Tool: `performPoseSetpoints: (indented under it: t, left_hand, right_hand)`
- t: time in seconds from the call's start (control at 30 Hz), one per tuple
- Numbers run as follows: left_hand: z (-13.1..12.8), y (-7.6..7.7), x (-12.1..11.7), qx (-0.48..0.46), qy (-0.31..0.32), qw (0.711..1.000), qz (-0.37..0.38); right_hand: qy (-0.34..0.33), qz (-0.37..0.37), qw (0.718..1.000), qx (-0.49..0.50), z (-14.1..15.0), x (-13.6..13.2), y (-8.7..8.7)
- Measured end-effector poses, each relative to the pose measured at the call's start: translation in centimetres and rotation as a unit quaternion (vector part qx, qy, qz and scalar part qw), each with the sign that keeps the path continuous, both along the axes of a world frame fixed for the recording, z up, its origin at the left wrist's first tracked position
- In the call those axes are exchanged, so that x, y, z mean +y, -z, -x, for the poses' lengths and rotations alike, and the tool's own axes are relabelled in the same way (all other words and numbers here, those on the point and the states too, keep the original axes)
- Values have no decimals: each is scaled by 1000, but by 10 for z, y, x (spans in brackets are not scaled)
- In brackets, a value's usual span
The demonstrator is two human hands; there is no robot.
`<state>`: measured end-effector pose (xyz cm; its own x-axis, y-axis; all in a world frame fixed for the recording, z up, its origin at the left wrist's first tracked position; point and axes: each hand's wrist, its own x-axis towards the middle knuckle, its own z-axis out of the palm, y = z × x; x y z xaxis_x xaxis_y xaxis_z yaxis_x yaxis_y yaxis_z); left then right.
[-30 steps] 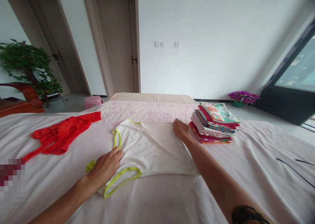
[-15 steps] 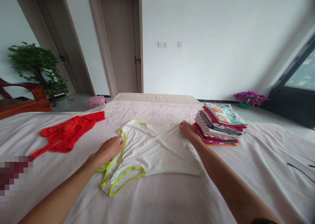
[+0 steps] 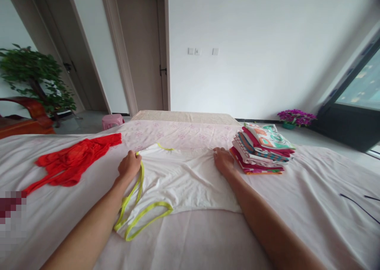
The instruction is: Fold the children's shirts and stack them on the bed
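A white sleeveless top (image 3: 187,179) with yellow-green trim lies spread across the bed, its neck and armholes toward the left. My left hand (image 3: 130,165) is closed on the trimmed strap at the far left corner. At the far right corner, by the hem, my right hand (image 3: 224,160) presses on the fabric with its fingers laid out and slightly apart. Just right of that hand stands a stack of folded clothes (image 3: 261,151), with a green-and-orange patterned piece on top. Wrinkles run across the middle of the top.
A crumpled red garment (image 3: 80,159) lies on the bed sheet (image 3: 184,242) at left, beside a pixelated dark red patch. Thin dark cords (image 3: 358,206) lie at right. Beyond the bed are a pink stool (image 3: 113,121), a wooden chair (image 3: 29,117) and purple flowers (image 3: 297,118).
My left hand has moved up and left and now grips the strap at the far corner. My right hand has stayed near the hem, its fingers now flatter. The view has shifted slightly.
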<state>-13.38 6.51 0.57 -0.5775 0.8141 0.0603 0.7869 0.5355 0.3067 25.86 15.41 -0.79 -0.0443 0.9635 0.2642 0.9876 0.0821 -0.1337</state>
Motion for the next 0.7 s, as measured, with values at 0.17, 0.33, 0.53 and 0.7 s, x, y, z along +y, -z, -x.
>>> performPoseSetpoints:
  t: [0.17, 0.33, 0.53, 0.7]
  left_hand:
    - [2, 5, -9, 14, 10, 1000, -10]
    - [-11, 6, -15, 106, 67, 985, -120]
    - [-34, 4, -27, 70, 266, 953, -127]
    - [-36, 9, -52, 111, 345, 930, -70]
  right_hand:
    - [7, 8, 1000, 22, -2, 0, 0]
    - [9, 0, 1000, 18, -2, -2, 0]
    - [13, 9, 1000, 6, 0, -3, -1]
    - [14, 5, 1000, -5, 1, -4, 0]
